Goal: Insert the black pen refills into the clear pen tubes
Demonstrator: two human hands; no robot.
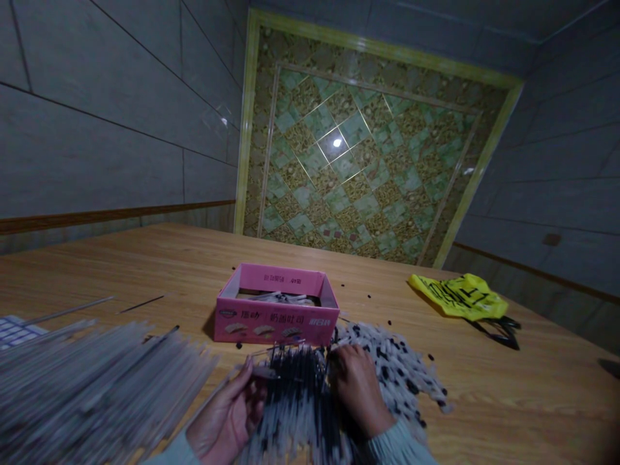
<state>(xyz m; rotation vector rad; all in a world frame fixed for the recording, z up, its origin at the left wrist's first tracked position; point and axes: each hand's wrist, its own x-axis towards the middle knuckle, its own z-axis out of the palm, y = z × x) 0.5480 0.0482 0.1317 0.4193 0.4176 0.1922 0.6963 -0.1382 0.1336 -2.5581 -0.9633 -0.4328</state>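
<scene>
Pale blue-green sleeves (400, 447) enter at the bottom edge, with thin rods spread between and beside them. To the left lies a broad layer of long translucent rods (92, 387), blurred, mostly running the same slanting way. Between the hands is a dense bundle of dark-topped rods (298, 394), black toward the far ends and paler toward the near ends. At its left side, the left hand (230, 407) is turned partly palm-up, thumb and forefinger closed on a slim grey piece (264, 373) whose details are smeared. On the bundle's other side, the right hand (359, 384) is curled with its back upward, fingertips at the dark rods; whether it grips anything cannot be told. Just beyond and to the right of that hand spreads a heap of short white and black pieces (400, 368).

Behind the bundle stands an open pink cardboard box (276, 328), printed with dark and white characters and small food pictures, with whitish pieces (283, 298) inside. Left of it are a single dark rod (143, 303), a pale rod, and a blue-and-white checked cloth (18, 332) near the edge of view. Small black bits dot the wood-grain table (494, 394). Farther right lies a crumpled yellow bag (455, 294) with black lettering, a black strap (496, 332) beside it. Beyond the table rises a green-and-gold tile panel (368, 174) in a yellow frame (245, 129), flanked by grey tiled walls (97, 123).
</scene>
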